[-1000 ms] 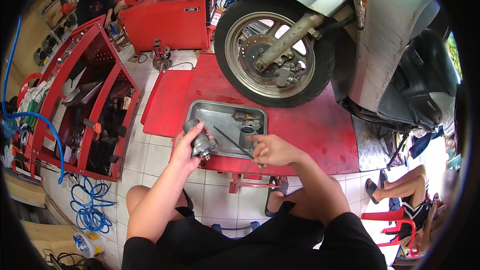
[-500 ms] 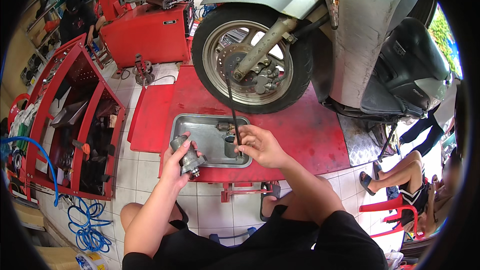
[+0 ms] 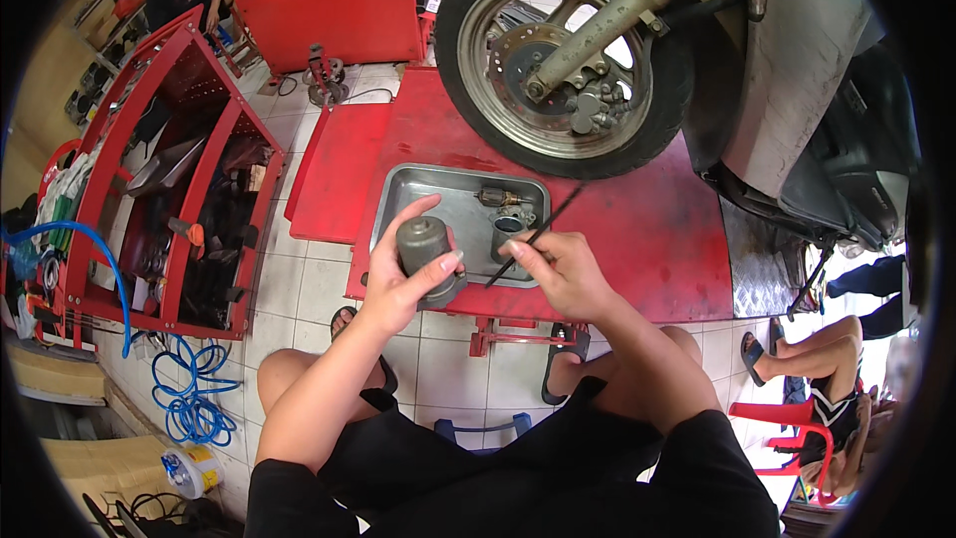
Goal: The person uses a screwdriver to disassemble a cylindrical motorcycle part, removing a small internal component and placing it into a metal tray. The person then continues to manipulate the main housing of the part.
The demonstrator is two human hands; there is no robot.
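In my left hand (image 3: 396, 287) is a grey metal motor (image 3: 422, 243), a cylinder with a small boss on its rounded end and a flange low down by my thumb. Fingers and thumb wrap round its sides, the rounded end facing up. My right hand (image 3: 575, 281) pinches a long, thin black rod (image 3: 560, 214) between thumb and fingers; it slants from lower left to upper right above the tray's right side. Under both hands lies a shallow steel tray (image 3: 438, 189). Inside it are a hollow metal cylinder (image 3: 505, 237) and a copper-coloured armature (image 3: 493, 196).
The tray sits on a red lift platform (image 3: 637, 249) under a scooter's front wheel (image 3: 568, 60). At left stands a red tool cart (image 3: 149, 179), with a coiled blue hose (image 3: 189, 394) on the tiles. A seated person's legs (image 3: 812, 349) and a red chair (image 3: 782, 413) are at right.
My left hand has turned the motor so its rounded end faces up. The rod has tipped from near upright to a slant. The whole view has shifted, with the scene lying farther right and higher.
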